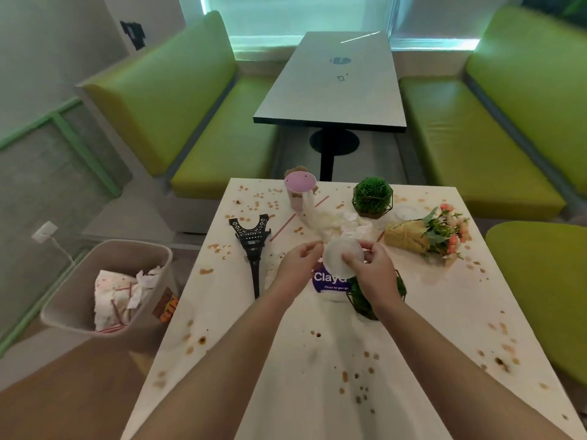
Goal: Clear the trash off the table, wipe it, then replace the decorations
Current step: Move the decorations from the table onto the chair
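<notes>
While the bin (pixel 108 281) beside the table (pixel 317 360) already holds crumpled napkins and straws, we judge the clearing only partly done: tissue (pixel 336 225), two red straws (pixel 282 227), a pink cup (pixel 300 190) and brown spills remain, and no wiping shows yet. Our left hand (pixel 293 265) and right hand (pixel 370 269) both pinch a clear plastic lid (pixel 341 258), fingers curled at its edges, held just above the table's middle, its face tilted toward us. The Eiffel Tower model (pixel 252 246) lies flat, its long axis running near to far, its tip pointing toward us. Plants and a bouquet (pixel 425 231) still await replacing.
</notes>
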Demonstrator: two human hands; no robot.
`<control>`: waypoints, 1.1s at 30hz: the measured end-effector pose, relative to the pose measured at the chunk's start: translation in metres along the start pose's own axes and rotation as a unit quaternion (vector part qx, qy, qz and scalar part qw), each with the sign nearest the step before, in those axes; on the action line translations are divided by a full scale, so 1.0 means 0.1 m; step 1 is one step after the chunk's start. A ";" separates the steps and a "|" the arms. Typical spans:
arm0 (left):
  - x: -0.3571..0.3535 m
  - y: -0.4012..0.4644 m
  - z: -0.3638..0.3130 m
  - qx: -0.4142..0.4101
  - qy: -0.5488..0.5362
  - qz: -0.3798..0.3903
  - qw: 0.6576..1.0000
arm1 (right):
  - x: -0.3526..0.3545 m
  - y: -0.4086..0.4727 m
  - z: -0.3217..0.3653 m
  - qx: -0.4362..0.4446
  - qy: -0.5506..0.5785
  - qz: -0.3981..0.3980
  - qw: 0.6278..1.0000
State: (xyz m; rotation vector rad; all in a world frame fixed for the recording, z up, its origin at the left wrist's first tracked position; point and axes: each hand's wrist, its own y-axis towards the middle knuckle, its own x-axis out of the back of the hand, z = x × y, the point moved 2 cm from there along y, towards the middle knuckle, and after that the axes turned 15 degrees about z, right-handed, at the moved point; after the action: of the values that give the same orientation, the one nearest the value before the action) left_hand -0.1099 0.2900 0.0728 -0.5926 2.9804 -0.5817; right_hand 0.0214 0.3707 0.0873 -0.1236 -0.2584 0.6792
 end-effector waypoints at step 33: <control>3.00 -0.83 0.36 0.055 0.257 -0.256 0.930 | -2.62 0.36 0.39 -0.023 -0.061 0.167 0.984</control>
State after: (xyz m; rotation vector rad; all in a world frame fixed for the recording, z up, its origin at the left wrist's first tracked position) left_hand -0.3534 0.0929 0.0777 -1.4268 3.2099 -1.0780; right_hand -0.2067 0.2335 0.0667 -0.1711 -0.3765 1.0177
